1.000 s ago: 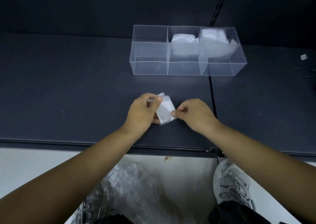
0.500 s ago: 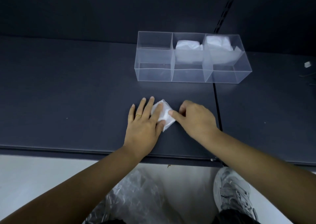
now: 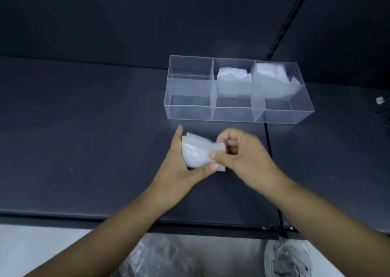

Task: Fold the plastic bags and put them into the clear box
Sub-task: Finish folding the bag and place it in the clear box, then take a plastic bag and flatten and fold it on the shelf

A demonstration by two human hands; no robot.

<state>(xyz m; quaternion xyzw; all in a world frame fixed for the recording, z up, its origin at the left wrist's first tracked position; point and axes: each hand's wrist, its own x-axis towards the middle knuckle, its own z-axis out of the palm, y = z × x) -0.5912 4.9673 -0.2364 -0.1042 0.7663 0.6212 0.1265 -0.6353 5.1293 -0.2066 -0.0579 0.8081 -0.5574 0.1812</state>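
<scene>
A folded white plastic bag (image 3: pixel 196 152) is held just above the dark table (image 3: pixel 84 128), between both hands. My left hand (image 3: pixel 177 166) cups it from the left and below, thumb under its near edge. My right hand (image 3: pixel 242 152) pinches its right end between thumb and curled fingers. Behind them stands the clear box (image 3: pixel 234 112) with three compartments. Its left compartment (image 3: pixel 190 88) holds nothing; a folded white bag lies in the middle compartment (image 3: pixel 232 76) and another in the right one (image 3: pixel 270 71).
A dark wall rises behind the table, with a slotted rail (image 3: pixel 289 21) running up at the right. A seam (image 3: pixel 269 150) crosses the tabletop by my right hand. Loose clear plastic bags (image 3: pixel 156 257) lie on the floor below the table edge, beside a grey shoe (image 3: pixel 287 259).
The bag was pressed flat on the table under my left palm. Now both hands have lifted it, and my right hand has closed on its right end.
</scene>
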